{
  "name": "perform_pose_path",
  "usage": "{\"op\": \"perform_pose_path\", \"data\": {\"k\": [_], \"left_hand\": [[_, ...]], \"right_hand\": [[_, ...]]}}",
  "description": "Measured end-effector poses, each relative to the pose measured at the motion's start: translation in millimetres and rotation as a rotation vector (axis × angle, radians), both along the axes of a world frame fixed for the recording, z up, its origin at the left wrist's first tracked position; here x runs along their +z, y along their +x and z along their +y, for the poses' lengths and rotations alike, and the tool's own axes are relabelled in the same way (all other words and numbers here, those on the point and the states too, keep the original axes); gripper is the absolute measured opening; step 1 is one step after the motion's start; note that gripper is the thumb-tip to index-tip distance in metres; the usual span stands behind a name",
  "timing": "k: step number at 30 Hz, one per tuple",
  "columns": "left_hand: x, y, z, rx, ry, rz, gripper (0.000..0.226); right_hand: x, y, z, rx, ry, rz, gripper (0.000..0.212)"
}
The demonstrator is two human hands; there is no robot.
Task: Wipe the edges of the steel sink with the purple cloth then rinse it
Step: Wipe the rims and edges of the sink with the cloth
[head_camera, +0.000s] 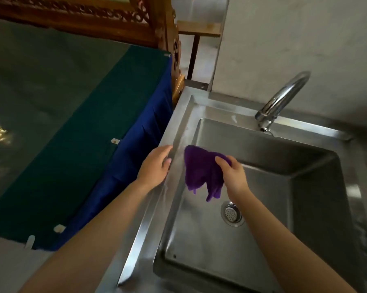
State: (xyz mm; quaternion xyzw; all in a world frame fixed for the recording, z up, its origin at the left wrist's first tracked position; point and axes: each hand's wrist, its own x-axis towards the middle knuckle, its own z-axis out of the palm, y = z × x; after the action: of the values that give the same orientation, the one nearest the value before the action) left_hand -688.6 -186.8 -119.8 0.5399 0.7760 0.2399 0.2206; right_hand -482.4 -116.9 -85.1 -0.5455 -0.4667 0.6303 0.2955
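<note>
Head view, centre of the frame: the right hand point(234, 178) gripped the purple cloth point(201, 170), its fingers curled over the bunched upper edge. The cloth hung loose over the basin of the steel sink point(178, 127), close to the basin's left inner wall, with its lower corners dangling just above and to the left of the drain strainer point(231, 214). Left of the cloth, the left hand point(155, 166) lay at the sink's left rim with fingers relaxed and nearly straight, holding nothing; whether it actually touched the rim could not be told. In the upper right, a curved chrome faucet point(284, 98) stood on the back rim. The left half of the frame showed a green table cover point(62, 113) with a blue skirt point(140, 134) beside the sink, and a carved wooden frame point(93, 15) at the top.
</note>
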Motion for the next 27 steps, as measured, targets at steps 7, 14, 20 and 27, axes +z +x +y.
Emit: {"op": "perform_pose_path", "data": {"k": [7,14,20,27], "left_hand": [[-52.8,-25.6,11.6,-0.132,-0.187,0.264,0.064],[-51.8,-25.5,10.7,-0.14,-0.126,0.249,0.091],[-54.3,-26.0,20.2,-0.158,-0.102,0.362,0.081],[-52.9,-26.0,27.4,-0.154,-0.078,0.339,0.091]], "right_hand": [[-37.1,-72.0,0.1,0.197,0.128,-0.135,0.036],[-97.0,-86.8,31.7,0.646,0.817,-0.924,0.049],[-108.3,-126.7,114.5,0.605,0.612,-0.957,0.052],[-111.4,-137.8,92.8,0.428,0.636,-0.734,0.048]]}}
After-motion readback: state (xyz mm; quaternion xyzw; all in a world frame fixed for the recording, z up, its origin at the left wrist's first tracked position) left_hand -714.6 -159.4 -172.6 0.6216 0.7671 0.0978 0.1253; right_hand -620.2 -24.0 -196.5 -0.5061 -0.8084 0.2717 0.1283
